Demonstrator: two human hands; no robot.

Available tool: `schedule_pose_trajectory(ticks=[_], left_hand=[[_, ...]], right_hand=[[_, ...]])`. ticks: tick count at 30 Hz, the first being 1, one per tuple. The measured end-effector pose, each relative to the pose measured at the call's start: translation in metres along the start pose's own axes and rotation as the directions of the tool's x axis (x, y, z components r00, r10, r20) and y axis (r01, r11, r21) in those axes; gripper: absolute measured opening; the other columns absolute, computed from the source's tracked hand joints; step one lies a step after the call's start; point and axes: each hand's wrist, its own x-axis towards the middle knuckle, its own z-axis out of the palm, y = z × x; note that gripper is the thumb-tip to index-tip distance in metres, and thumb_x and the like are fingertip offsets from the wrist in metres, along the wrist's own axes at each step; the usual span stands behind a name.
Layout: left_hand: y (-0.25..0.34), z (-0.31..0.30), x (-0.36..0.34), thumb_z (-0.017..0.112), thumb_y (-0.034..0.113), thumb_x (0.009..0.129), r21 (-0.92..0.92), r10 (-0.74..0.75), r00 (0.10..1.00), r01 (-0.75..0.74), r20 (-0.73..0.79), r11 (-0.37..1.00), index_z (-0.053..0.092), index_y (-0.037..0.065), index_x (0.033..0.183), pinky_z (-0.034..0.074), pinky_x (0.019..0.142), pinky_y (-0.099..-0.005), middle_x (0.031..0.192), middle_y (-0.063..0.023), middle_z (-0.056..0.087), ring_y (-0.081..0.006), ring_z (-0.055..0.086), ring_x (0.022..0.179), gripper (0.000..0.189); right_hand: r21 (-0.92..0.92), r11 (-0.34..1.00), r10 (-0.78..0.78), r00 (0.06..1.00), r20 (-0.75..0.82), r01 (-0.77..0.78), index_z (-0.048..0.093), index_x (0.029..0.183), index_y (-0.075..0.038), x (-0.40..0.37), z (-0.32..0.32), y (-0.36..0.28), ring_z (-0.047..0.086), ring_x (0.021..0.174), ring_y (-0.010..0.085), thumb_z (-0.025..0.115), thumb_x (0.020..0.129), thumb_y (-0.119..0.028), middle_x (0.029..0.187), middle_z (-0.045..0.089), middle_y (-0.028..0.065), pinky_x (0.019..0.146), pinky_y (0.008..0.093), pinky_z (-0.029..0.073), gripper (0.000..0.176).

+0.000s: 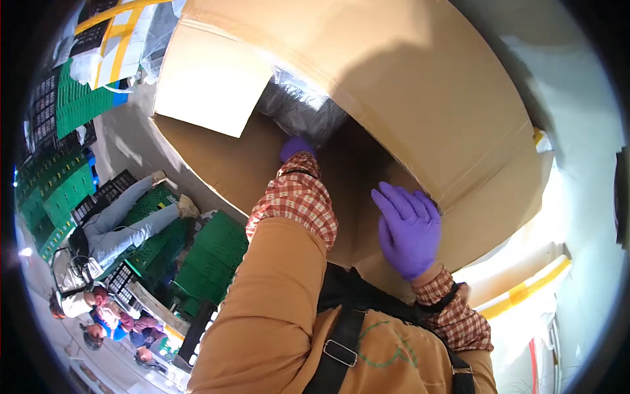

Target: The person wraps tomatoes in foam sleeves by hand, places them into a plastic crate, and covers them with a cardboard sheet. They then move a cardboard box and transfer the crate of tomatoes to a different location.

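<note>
Plastic-wrapped bundle [302, 108], judged soft, slippery, best cupped underneath, is lodged far inside the cardboard box [420, 98]; left hand [296, 148] is pressed to it, grip hidden; right hand [408, 230] is spread flat on cardboard.

Large cardboard box [420, 98] tipped open; plastic-wrapped bundle [298, 111] inside.

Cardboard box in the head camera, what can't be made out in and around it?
Head view:
- Left hand: fingers hidden behind its checked cuff and shadow; grip unclear.
- Plastic-wrapped bundle: contents blurred by glare, lower part hidden by the cardboard box flap.
- Box interior: dark, bottom unseen.
- Right hand: lies open on the box; palm hidden.
- People at left edge: too small, distorted by lens.
</note>
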Motion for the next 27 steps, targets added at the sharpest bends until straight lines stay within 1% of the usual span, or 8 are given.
schedule_pose_trajectory(ticks=[4,8,13,16,20,23,25,27], left_hand=[[0.004,-0.004,-0.004,0.056,0.03,0.092,-0.014,-0.068,0.998,0.068,-0.013,0.998,0.065,0.013,0.118,0.052,0.087,-0.0433,0.126,-0.0112,0.061,-0.0303,0.061,0.112,0.032],[-0.011,0.023,0.046,0.054,0.029,0.093,0.038,0.054,0.995,-0.05,-0.088,0.998,0.065,0.012,0.117,0.05,0.091,-0.0445,0.121,-0.0134,0.062,-0.0304,0.061,0.111,0.032],[0.005,-0.016,0.0,0.054,0.029,0.091,0.138,0.272,0.955,-0.255,-0.12,0.957,0.069,0.01,0.106,0.05,0.089,-0.0448,0.111,-0.0145,0.066,-0.033,0.061,0.108,0.029],[0.02,-0.044,-0.049,0.054,0.029,0.09,0.36,0.442,0.892,-0.445,0.097,0.82,0.07,0.009,0.104,0.05,0.088,-0.0443,0.11,-0.0147,0.067,-0.0336,0.062,0.105,0.028],[0.023,-0.088,-0.118,0.055,0.028,0.089,0.458,0.59,0.678,-0.733,0.438,0.503,0.07,0.008,0.1,0.05,0.085,-0.0436,0.108,-0.0148,0.067,-0.0343,0.063,0.101,0.027],[-0.025,-0.083,-0.093,0.056,0.028,0.088,0.3,0.855,0.443,-0.882,0.269,0.363,0.069,0.007,0.088,0.05,0.072,-0.0404,0.09,-0.0131,0.068,-0.0292,0.064,0.081,0.025],[-0.043,-0.139,-0.166,0.056,0.03,0.086,-0.377,0.687,0.726,-0.632,0.018,0.678,0.068,0.004,0.082,0.048,0.072,-0.0388,0.078,-0.0128,0.067,-0.0269,0.064,0.075,0.029],[-0.054,-0.139,-0.177,0.058,0.028,0.087,-0.496,0.69,0.723,-0.611,-0.033,0.617,0.066,0.005,0.078,0.046,0.069,-0.0328,0.07,-0.0076,0.064,-0.0196,0.059,0.069,0.026]], right_hand=[[0.006,1.0,-0.008,0.999,-0.04,0.008,0.059,0.122,-0.014,0.0,0.002,0.003,0.055,0.11,0.0204,0.061,0.078,-0.012,0.127,0.056,0.0011,0.099,0.0411,0.041,0.044],[0.014,1.0,-0.005,0.998,-0.07,0.006,0.059,0.122,-0.014,-0.004,0.004,0.008,0.055,0.11,0.0197,0.062,0.076,-0.012,0.128,0.056,0.001,0.098,0.0406,0.042,0.046],[0.106,0.989,-0.097,0.993,-0.074,0.105,0.059,0.122,-0.014,-0.008,0.0,0.013,0.055,0.11,0.0196,0.061,0.074,-0.012,0.129,0.056,0.0012,0.097,0.0408,0.042,0.048],[0.106,0.984,-0.135,0.986,-0.098,0.146,0.059,0.121,-0.014,-0.01,0.002,0.015,0.056,0.11,0.0206,0.061,0.074,-0.011,0.129,0.056,0.0015,0.097,0.0411,0.042,0.048],[0.051,0.987,-0.145,0.987,-0.073,0.149,0.059,0.122,-0.013,-0.011,-0.001,0.013,0.056,0.109,0.0216,0.06,0.074,-0.011,0.129,0.056,0.0023,0.098,0.0417,0.041,0.048],[0.007,0.983,-0.179,0.977,-0.119,0.181,0.056,0.126,-0.013,-0.01,-0.002,0.017,0.056,0.108,0.023,0.058,0.075,-0.009,0.132,0.054,0.0033,0.097,0.0418,0.041,0.05],[0.025,0.992,-0.118,0.979,-0.166,0.123,0.052,0.131,-0.011,-0.006,-0.011,0.014,0.056,0.106,0.0244,0.056,0.077,-0.008,0.136,0.051,0.0055,0.096,0.0414,0.042,0.054],[0.076,0.993,-0.071,0.98,-0.186,0.086,0.05,0.133,-0.01,-0.003,-0.019,0.009,0.057,0.104,0.0259,0.056,0.077,-0.008,0.137,0.049,0.0072,0.095,0.0418,0.042,0.056]])
